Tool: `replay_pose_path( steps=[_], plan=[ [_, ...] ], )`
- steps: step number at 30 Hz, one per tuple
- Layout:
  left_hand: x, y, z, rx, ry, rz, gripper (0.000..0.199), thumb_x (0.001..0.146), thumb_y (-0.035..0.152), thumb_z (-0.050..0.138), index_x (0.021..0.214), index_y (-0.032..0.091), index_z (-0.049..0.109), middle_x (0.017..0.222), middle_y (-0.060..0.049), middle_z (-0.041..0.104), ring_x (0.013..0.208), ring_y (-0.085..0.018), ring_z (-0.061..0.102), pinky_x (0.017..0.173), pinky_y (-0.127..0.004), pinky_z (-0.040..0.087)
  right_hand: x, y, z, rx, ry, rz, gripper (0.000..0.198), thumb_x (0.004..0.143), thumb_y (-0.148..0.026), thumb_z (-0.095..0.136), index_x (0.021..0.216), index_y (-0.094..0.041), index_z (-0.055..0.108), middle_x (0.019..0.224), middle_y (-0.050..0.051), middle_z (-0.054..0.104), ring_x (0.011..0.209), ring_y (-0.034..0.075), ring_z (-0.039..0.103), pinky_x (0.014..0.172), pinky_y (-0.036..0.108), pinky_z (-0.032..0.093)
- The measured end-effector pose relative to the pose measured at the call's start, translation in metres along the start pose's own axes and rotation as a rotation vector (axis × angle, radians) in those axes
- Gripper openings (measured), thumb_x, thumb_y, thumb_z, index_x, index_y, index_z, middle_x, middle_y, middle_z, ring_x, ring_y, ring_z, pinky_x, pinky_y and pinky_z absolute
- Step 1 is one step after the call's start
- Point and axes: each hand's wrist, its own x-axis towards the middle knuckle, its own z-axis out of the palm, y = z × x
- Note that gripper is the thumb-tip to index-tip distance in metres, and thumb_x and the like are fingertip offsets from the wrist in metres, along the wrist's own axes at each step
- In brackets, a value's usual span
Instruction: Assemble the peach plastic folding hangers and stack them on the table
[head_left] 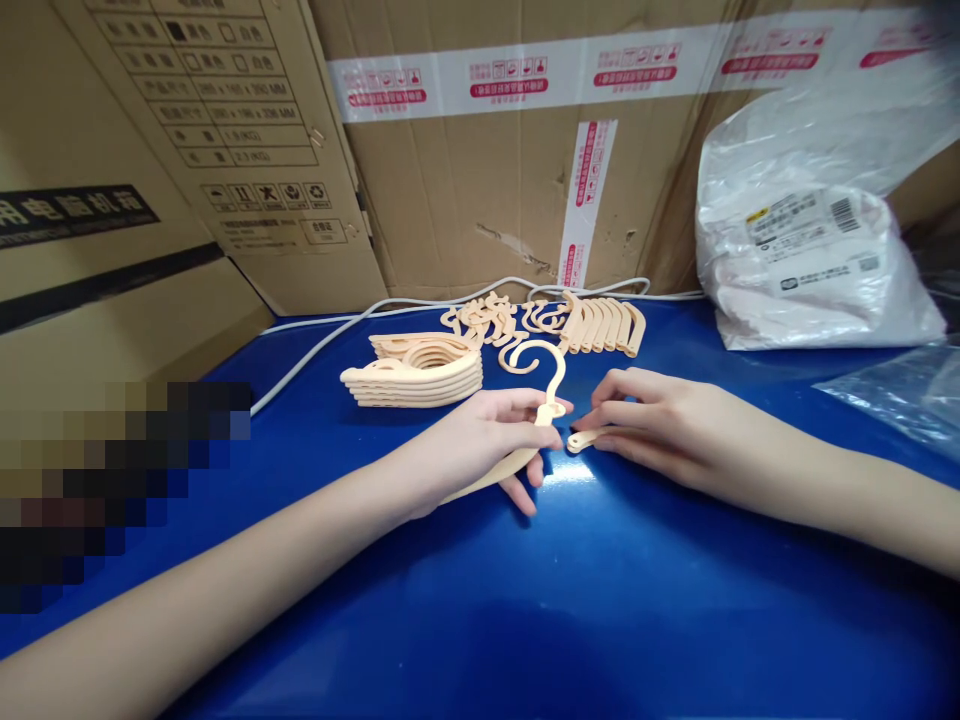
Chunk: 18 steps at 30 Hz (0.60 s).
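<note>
My left hand (495, 440) is closed on a cream plastic hanger arm with a hook (559, 375) joined at its top; the arm slants down to the left, partly covered by my fingers. A little to the right, my right hand (652, 420) pinches a second hanger arm (581, 441), whose holed end points at the hook's base. A small gap separates the two pieces. Behind my left hand lies a stack of folded hangers (416, 385). Farther back are a pile of loose hooks (484, 318) and a row of hanger arms (606, 325).
The blue table (525, 620) is backed by a large cardboard box (465, 180), with another printed carton (247, 130) at the left. A white cable (315, 362) runs along the back. At the right stands a white plastic bag (810, 250) beside clear plastic film (900, 395).
</note>
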Motion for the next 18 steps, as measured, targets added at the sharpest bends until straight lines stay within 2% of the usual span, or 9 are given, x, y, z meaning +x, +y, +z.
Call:
replay_pose_path(
  steps=[4, 9, 13, 18],
  plan=[
    [0.0005, 0.0009, 0.0027, 0.019, 0.056, -0.020, 0.021, 0.093, 0.030, 0.052, 0.090, 0.012, 0.064, 0.076, -0.001, 0.057, 0.058, -0.009, 0.056, 0.049, -0.021, 0.056, 0.0006, -0.0024, 0.0010, -0.056, 0.020, -0.028, 0.028, 0.099, -0.031, 0.041, 0.100, -0.021, 0.067, 0.099, 0.008, 0.061, 0.082, 0.018, 0.060, 0.073, 0.032, 0.047],
    [-0.0003, 0.0036, 0.0065, 0.030, 0.121, -0.101, 0.022, 0.094, 0.029, 0.054, 0.093, 0.012, 0.069, 0.071, -0.001, 0.062, 0.061, -0.008, 0.060, 0.056, -0.018, 0.054, 0.0004, -0.0020, 0.0036, -0.074, 0.037, -0.043, 0.029, 0.100, -0.030, 0.037, 0.099, -0.020, 0.064, 0.099, 0.008, 0.060, 0.082, 0.018, 0.058, 0.072, 0.031, 0.046],
    [-0.0005, 0.0026, 0.0051, -0.005, 0.148, -0.107, 0.020, 0.092, 0.029, 0.059, 0.099, 0.015, 0.071, 0.069, -0.001, 0.065, 0.060, -0.009, 0.061, 0.057, -0.019, 0.054, 0.0006, -0.0024, 0.0058, -0.116, 0.040, -0.050, 0.030, 0.100, -0.029, 0.034, 0.098, -0.018, 0.062, 0.099, 0.009, 0.060, 0.083, 0.019, 0.057, 0.072, 0.032, 0.045],
    [0.0003, 0.0036, 0.0050, -0.043, 0.155, -0.103, 0.014, 0.090, 0.021, 0.062, 0.097, 0.013, 0.071, 0.071, -0.001, 0.066, 0.064, -0.009, 0.063, 0.056, -0.019, 0.056, 0.0014, -0.0039, 0.0060, -0.143, 0.020, -0.047, 0.030, 0.101, -0.026, 0.032, 0.100, -0.016, 0.061, 0.098, 0.009, 0.058, 0.083, 0.019, 0.054, 0.072, 0.033, 0.044]
  ],
)
